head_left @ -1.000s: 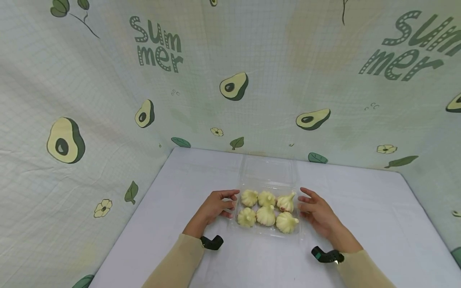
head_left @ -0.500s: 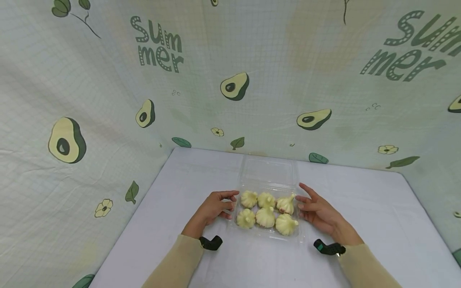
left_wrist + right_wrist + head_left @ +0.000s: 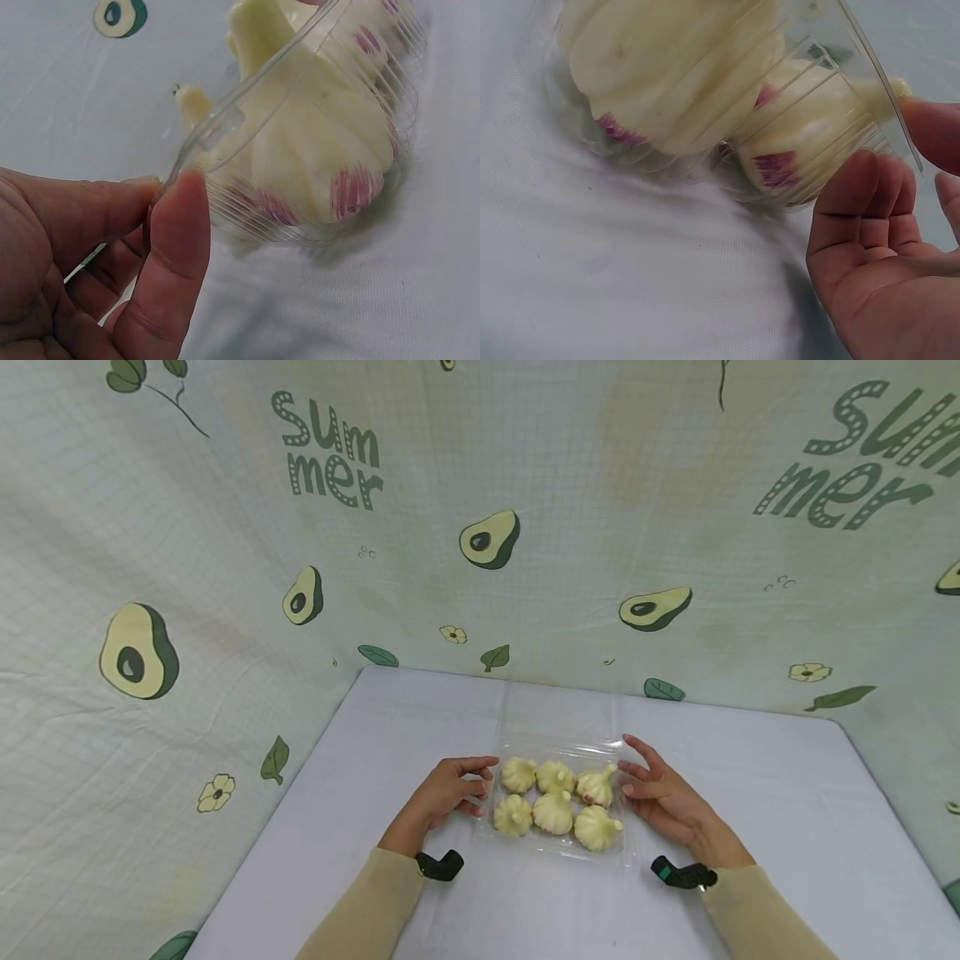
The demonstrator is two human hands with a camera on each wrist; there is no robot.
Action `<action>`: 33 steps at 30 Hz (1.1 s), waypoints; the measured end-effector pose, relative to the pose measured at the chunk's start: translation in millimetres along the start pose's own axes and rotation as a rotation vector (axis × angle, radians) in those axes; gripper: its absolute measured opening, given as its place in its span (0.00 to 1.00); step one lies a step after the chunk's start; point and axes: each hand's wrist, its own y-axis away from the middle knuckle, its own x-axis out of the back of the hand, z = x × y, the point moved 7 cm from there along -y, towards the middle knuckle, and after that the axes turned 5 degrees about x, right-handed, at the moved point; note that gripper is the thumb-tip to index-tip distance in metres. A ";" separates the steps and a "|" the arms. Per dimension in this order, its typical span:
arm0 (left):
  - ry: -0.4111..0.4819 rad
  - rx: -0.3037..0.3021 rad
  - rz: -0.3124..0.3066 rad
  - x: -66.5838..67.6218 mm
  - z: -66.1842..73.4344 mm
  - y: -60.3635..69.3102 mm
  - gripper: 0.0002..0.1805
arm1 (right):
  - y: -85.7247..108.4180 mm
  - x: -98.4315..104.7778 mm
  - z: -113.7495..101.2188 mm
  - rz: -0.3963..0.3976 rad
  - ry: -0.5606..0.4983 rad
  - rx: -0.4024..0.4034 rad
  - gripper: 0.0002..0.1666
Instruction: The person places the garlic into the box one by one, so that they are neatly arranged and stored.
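Note:
A clear plastic clamshell container (image 3: 551,845) lies on the table with its lid (image 3: 558,714) folded back, away from the person. Several pale garlic bulbs (image 3: 553,812) sit in its base in two rows; purple streaks show low on a garlic bulb (image 3: 315,150) in the left wrist view. At the container's left side, the left hand (image 3: 453,789) pinches the rim between thumb and finger. The right hand (image 3: 667,797) holds the right rim, which passes between its thumb (image 3: 934,131) and curled fingers (image 3: 862,187). One right finger points up beside the hinge.
A white cloth covers the table (image 3: 420,710). Behind and to the left hangs a pale curtain (image 3: 555,527) printed with avocados, leaves and lettering. Black straps with small cameras (image 3: 684,872) sit on both wrists.
The right hand has shifted slightly along the container's right side, its raised finger moving up toward the hinge. The left hand and the garlic bulbs have barely moved.

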 end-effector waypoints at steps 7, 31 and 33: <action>-0.002 0.000 0.001 -0.1 -0.8 -0.3 0.27 | -0.1 -1.5 -0.4 0.011 0.016 0.030 0.50; 0.011 -0.015 0.017 -0.8 1.6 1.6 0.27 | 4.2 -1.0 0.3 0.036 -0.011 0.086 0.32; 0.010 -0.017 0.018 -0.6 1.6 1.8 0.26 | 4.9 -1.1 0.6 0.013 -0.057 0.092 0.28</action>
